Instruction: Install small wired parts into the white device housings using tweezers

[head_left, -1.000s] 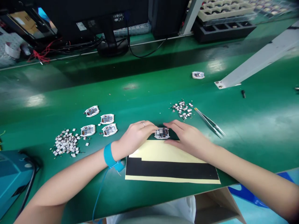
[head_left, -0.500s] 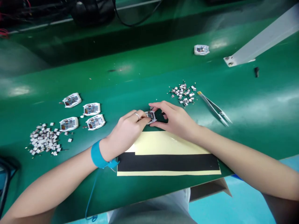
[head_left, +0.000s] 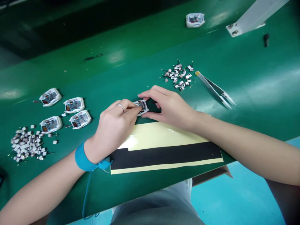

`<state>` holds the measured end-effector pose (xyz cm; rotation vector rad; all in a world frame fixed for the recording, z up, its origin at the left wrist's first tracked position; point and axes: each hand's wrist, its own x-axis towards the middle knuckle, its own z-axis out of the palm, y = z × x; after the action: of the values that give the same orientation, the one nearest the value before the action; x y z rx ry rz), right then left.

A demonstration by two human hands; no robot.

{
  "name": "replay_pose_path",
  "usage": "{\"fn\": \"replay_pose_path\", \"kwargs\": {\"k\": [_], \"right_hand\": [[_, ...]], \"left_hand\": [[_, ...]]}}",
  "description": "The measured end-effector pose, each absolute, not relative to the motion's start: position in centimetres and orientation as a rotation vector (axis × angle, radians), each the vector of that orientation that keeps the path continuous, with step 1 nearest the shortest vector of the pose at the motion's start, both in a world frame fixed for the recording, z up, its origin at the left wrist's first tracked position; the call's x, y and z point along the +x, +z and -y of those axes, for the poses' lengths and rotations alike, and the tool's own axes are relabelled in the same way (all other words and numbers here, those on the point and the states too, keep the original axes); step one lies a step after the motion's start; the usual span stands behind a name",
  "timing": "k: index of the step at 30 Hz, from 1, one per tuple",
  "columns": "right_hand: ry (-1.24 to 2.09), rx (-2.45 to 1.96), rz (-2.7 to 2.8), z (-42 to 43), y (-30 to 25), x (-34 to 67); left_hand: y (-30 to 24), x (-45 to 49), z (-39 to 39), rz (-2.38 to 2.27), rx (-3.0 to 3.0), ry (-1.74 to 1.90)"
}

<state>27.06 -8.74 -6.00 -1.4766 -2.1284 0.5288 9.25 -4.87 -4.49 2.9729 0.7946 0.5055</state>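
My left hand and my right hand meet on a small white-framed circuit module tilted just above the green mat. Left fingertips pinch its near-left edge; right thumb and fingers grip its right side. A ring sits on my left hand and a blue wrist strap with a cord wraps the wrist. Just under the hands lies a yellow backing sheet with a black strip.
Several similar modules and a pile of tiny silver parts lie at left. Another small pile and tweezers are at right. One module and a white metal bar sit at the far edge.
The module went from lying flat between my open fingers to being lifted and pinched by both hands. The camera tilted downward, so everything shifted up and left in view.
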Motion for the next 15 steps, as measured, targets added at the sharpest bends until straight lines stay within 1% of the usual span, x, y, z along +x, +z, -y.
{"fn": "replay_pose_path", "kwargs": {"k": [15], "right_hand": [[0.467,-1.555,2.191,8.79,-5.99,27.06]], "left_hand": [[-4.4,9.39,5.0,-0.84,2.955,0.451]]}}
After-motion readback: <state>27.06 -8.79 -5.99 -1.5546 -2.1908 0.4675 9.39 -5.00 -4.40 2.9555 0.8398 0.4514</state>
